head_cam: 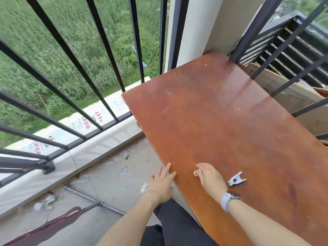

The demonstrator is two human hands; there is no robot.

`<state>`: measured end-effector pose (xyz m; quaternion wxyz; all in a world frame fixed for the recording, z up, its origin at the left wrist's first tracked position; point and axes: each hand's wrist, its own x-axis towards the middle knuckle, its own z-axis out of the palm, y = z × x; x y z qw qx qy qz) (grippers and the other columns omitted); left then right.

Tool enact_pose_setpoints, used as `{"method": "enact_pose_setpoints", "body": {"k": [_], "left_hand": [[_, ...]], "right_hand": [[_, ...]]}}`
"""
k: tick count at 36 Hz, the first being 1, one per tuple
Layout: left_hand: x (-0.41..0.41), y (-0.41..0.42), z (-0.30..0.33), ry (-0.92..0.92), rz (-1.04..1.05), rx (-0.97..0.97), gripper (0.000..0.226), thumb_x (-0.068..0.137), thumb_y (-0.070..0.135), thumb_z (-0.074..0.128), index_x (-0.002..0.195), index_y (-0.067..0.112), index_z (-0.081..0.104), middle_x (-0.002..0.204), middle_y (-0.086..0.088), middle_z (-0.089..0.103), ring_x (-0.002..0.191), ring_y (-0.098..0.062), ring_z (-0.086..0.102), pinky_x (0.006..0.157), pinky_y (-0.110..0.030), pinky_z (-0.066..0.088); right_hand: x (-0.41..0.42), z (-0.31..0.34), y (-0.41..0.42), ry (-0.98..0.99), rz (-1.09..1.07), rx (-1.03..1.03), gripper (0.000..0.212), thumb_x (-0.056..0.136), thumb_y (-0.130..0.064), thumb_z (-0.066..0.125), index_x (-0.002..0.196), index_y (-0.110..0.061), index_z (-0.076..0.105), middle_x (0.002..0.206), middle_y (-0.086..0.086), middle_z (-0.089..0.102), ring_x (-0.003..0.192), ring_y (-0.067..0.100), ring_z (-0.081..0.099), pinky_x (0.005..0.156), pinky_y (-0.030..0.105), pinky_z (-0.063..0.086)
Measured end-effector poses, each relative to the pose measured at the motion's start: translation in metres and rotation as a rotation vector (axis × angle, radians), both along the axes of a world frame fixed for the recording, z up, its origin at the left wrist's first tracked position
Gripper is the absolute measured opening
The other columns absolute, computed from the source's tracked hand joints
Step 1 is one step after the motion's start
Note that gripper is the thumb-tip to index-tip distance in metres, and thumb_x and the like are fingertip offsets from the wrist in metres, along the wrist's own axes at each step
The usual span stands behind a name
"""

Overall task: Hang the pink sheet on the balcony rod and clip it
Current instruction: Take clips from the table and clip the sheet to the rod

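A strip of the pink sheet [48, 226] shows at the bottom left, draped over a grey metal rod [92, 205] low above the balcony floor. My right hand [208, 180] rests on the brown wooden table [221, 121] and curls its fingers round a small white clip [196, 173]. A second white clip [237, 179] lies on the table just right of that hand. At the table's left edge my left hand [162, 185] has straight fingers, their tips touching the edge, and holds nothing.
Black balcony railing bars [74, 68] run across the left, with grass far below. A pale ledge [85, 150] borders the grey floor, which carries scraps of litter [50, 199]. More dark railings [284, 50] and boards stand beyond the table's right side.
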<state>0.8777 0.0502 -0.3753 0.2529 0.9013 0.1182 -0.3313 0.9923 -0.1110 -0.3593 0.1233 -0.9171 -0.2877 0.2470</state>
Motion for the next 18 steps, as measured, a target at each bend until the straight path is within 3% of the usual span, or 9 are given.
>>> {"method": "enact_pose_setpoints", "body": {"k": [4,8,12,15,18], "left_hand": [[-0.009,0.022,0.013,-0.1,0.397,-0.207,0.053,0.093,0.034,0.045,0.141,0.024,0.027,0.152,-0.001,0.02,0.136,-0.019,0.025,0.108,-0.033,0.028],[-0.038,0.053,0.037,-0.158,0.907,-0.51,0.045,0.091,0.033,0.052,0.133,0.019,0.041,0.13,-0.006,0.051,0.112,-0.013,0.052,0.096,-0.026,0.042],[-0.091,0.08,0.066,-0.327,1.262,-0.6,0.036,0.092,0.033,0.051,0.127,0.025,0.048,0.118,0.004,0.059,0.106,-0.008,0.057,0.092,-0.026,0.046],[-0.139,0.091,0.092,-0.509,1.551,-0.637,0.019,0.092,0.028,0.051,0.11,0.027,0.058,0.103,0.005,0.066,0.096,-0.011,0.064,0.088,-0.028,0.049],[-0.199,0.093,0.109,-0.723,1.835,-0.595,0.016,0.09,0.02,0.055,0.102,0.017,0.065,0.089,-0.001,0.07,0.082,-0.015,0.067,0.085,-0.03,0.048]], "right_hand": [[0.001,0.026,0.042,0.253,-0.206,0.264,0.027,0.094,-0.021,0.049,0.114,-0.012,0.063,0.114,-0.006,0.062,0.107,0.007,0.054,0.092,0.013,0.033],[-0.018,0.039,0.109,0.557,-0.289,0.509,0.021,0.092,-0.015,0.053,0.107,-0.013,0.067,0.106,-0.001,0.064,0.103,0.011,0.058,0.079,0.001,0.037],[-0.061,0.059,0.173,0.841,-0.121,0.565,0.02,0.093,-0.018,0.05,0.101,-0.029,0.066,0.099,-0.001,0.061,0.095,0.011,0.056,0.084,0.02,0.043],[-0.107,0.075,0.214,1.045,0.041,0.517,0.02,0.092,-0.022,0.05,0.099,-0.031,0.066,0.099,-0.003,0.061,0.088,0.007,0.054,0.072,0.017,0.042],[-0.164,0.084,0.244,1.207,0.186,0.452,0.021,0.091,-0.022,0.05,0.099,-0.026,0.068,0.099,-0.006,0.06,0.084,0.007,0.051,0.068,0.02,0.038]]}}
